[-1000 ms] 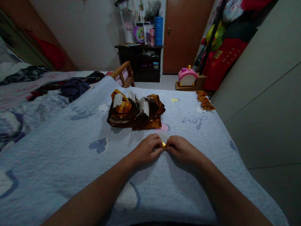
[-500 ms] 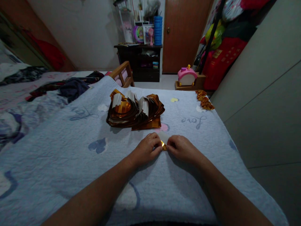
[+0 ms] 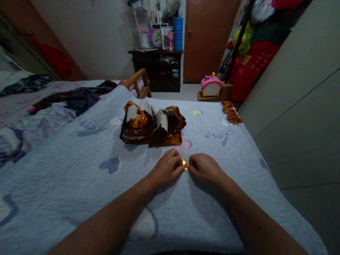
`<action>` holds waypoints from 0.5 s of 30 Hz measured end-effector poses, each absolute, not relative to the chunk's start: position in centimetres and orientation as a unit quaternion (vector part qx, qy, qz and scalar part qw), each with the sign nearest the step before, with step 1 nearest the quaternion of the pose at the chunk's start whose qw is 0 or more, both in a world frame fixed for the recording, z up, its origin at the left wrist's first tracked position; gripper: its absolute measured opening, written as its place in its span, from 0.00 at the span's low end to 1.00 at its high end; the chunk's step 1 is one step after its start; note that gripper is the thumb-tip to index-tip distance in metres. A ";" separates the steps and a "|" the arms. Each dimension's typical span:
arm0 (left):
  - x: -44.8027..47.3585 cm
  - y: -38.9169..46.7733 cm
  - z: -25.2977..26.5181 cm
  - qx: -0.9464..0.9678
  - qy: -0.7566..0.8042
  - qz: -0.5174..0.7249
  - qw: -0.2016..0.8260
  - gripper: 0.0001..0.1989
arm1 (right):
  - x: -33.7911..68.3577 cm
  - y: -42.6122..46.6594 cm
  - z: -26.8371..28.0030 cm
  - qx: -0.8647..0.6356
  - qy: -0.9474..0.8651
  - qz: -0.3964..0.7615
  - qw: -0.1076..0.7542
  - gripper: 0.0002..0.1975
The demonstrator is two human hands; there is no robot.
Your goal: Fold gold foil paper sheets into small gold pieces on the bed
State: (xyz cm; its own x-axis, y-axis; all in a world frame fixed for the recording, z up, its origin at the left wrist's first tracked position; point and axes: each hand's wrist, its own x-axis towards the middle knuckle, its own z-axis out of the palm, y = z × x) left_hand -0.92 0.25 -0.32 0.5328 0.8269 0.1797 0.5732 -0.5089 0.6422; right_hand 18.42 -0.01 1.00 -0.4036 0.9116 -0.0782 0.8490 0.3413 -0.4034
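Note:
Between my hands, low over the blue bedspread, is a sheet of gold foil paper with a pale white back, its near edge folded up to show gold. My left hand pinches its left side, thumb against fingers. My right hand grips the right side with curled fingers, which hide part of the sheet. Just beyond my hands lies a fanned, curled stack of gold foil papers. At the far right corner sit several folded gold foil pieces.
A wooden chair stands past the far left edge. Dark clothes lie on the left. A pink toy is beyond the far edge, and a pale cabinet rises along the right.
More gold shows between my hands as the fold of the paper lies a little more open. Both hands have barely shifted; the stack and folded pieces stay put.

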 end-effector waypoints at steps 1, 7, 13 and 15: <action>-0.9 0.3 -0.4 0.835 0.420 0.240 0.264 0.06 | 18.4 0.0 1.0 -0.540 -0.816 0.193 0.075 0.09; -0.9 0.3 -0.3 0.838 0.421 0.228 0.261 0.07 | 18.3 0.0 1.3 -0.543 -0.819 0.184 0.039 0.12; -1.0 0.3 0.3 0.831 0.421 0.218 0.290 0.06 | 18.2 0.0 1.6 -0.542 -0.822 0.174 0.006 0.15; -1.0 0.3 0.3 0.828 0.420 0.221 0.298 0.06 | 18.2 0.0 1.6 -0.541 -0.823 0.171 -0.001 0.16</action>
State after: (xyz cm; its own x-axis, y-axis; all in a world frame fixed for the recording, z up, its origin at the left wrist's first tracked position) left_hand -1.05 0.31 0.31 0.5495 0.8273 0.1169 0.5636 -0.4704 0.6790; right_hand 18.20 0.02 1.61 -0.4147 0.8906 -0.1866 0.8913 0.3562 -0.2807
